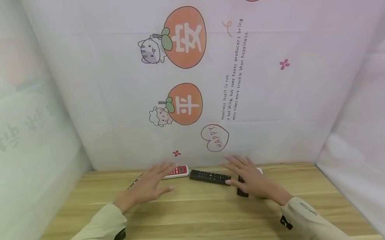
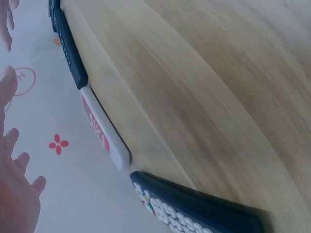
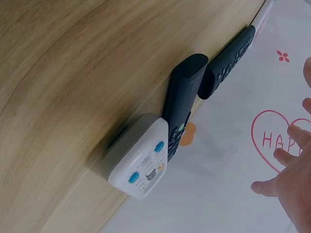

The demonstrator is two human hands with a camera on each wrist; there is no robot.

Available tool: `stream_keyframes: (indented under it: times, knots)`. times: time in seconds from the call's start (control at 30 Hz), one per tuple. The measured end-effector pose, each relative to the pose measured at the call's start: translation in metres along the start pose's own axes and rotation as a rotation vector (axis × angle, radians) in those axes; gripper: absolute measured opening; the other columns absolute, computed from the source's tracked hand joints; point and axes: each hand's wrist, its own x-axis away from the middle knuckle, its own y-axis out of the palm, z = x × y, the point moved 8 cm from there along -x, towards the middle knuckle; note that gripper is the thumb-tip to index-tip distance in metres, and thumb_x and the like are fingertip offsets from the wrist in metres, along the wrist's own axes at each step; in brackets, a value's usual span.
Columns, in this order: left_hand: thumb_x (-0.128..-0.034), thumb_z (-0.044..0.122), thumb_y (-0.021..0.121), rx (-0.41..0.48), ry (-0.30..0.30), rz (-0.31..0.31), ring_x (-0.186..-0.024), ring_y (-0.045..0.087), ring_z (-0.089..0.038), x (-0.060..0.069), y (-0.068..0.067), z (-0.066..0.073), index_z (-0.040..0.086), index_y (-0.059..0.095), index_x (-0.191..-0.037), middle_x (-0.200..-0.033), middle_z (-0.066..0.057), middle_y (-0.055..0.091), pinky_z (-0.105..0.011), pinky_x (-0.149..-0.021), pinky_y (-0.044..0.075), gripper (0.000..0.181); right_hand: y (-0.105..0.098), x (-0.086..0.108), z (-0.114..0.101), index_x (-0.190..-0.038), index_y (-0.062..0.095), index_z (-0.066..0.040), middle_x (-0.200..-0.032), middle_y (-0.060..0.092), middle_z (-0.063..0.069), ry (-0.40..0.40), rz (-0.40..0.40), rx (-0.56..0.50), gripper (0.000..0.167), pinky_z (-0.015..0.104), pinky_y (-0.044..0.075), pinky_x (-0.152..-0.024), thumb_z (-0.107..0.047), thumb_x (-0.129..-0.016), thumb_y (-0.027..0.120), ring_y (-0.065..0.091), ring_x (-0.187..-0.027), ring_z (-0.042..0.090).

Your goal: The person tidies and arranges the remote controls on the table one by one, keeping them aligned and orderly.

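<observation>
Both hands hover with spread fingers over a row of remote controls and hold nothing. My left hand (image 1: 150, 183) is above the left end, partly covering a white remote with a red face (image 1: 180, 171) and a black remote with pale buttons (image 2: 194, 206). Above the right end, my right hand (image 1: 253, 180) partly hides a black remote (image 3: 184, 92) and a thick white remote with blue buttons (image 3: 146, 158). Between the hands lies a long black remote (image 1: 210, 177); in the head view the right thumb overlaps its end, and I cannot tell whether they touch.
The remotes lie on a wood-grain table (image 1: 189, 222), along its far edge. Behind them rises a white printed cloth wall (image 1: 268, 135) with fruit drawings and a heart. More white cloth walls (image 1: 375, 147) flank the table on both sides.
</observation>
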Motion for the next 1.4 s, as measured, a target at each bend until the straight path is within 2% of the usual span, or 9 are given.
stream_keyframes:
  times: [0.23,0.37,0.6,0.8,1.03,1.23,1.4]
  knots:
    - [-0.1026,0.042,0.064,0.005,-0.038,0.014,-0.158,0.023,-0.038,0.007,-0.002,-0.016,0.019,0.032,-0.166,-0.171,-0.007,0.028,-0.06,-0.128,0.017,0.075,-0.002,0.003,0.006,-0.161,0.043,-0.027,-0.171,0.029,0.009,0.017,0.026,0.001,0.063,0.076,0.008,-0.122,-0.039,-0.103,0.065,0.023,-0.158,0.042]
    - [-0.1037,0.043,0.062,0.0,-0.053,0.03,-0.157,0.027,-0.04,0.011,-0.004,-0.024,0.016,0.035,-0.164,-0.17,-0.01,0.031,-0.063,-0.126,0.02,0.072,-0.003,0.004,0.01,-0.158,0.047,-0.021,-0.169,0.034,0.013,0.011,0.047,0.014,0.061,0.078,0.011,-0.12,-0.035,-0.102,0.066,0.027,-0.155,0.046]
    - [-0.1034,0.034,0.064,0.014,-0.081,0.092,-0.15,0.038,-0.043,0.019,-0.011,-0.033,0.007,0.045,-0.158,-0.163,-0.018,0.043,-0.067,-0.123,0.026,0.063,-0.003,0.004,0.022,-0.155,0.051,-0.016,-0.165,0.04,0.017,0.018,0.06,0.025,0.06,0.081,0.02,-0.116,-0.029,-0.101,0.07,0.035,-0.149,0.047]
    - [-0.1036,0.028,0.064,-0.011,-0.122,0.096,-0.147,0.042,-0.046,0.025,-0.013,-0.044,0.004,0.044,-0.157,-0.161,-0.022,0.044,-0.066,-0.121,0.03,0.062,-0.002,0.006,0.036,-0.154,0.051,-0.019,-0.163,0.041,0.021,0.059,0.033,0.025,0.057,0.083,0.026,-0.112,-0.033,-0.102,0.068,0.038,-0.148,0.047]
    - [-0.103,0.014,0.064,0.021,-0.142,0.119,-0.141,0.047,-0.051,0.034,-0.016,-0.057,-0.006,0.047,-0.152,-0.154,-0.029,0.049,-0.066,-0.118,0.035,0.055,0.0,0.01,0.047,-0.153,0.051,-0.024,-0.162,0.041,0.024,0.121,0.025,0.012,0.052,0.086,0.026,-0.108,-0.03,-0.103,0.066,0.039,-0.145,0.053]
    - [-0.102,0.008,0.064,0.036,-0.197,0.095,-0.141,0.046,-0.052,0.039,-0.014,-0.068,-0.006,0.048,-0.151,-0.153,-0.03,0.049,-0.067,-0.117,0.035,0.053,0.001,0.014,0.057,-0.154,0.05,-0.009,-0.16,0.041,0.028,0.167,0.024,0.034,0.056,0.081,0.032,-0.109,-0.023,-0.103,0.067,0.042,-0.142,0.055]
    - [-0.1003,0.005,0.064,0.048,-0.23,0.086,-0.14,0.046,-0.053,0.044,-0.011,-0.077,-0.008,0.048,-0.15,-0.153,-0.032,0.048,-0.068,-0.117,0.036,0.054,0.002,0.016,0.065,-0.151,0.051,-0.001,-0.158,0.04,0.033,0.209,0.027,0.015,0.052,0.074,0.038,-0.111,-0.019,-0.104,0.065,0.043,-0.14,0.056]
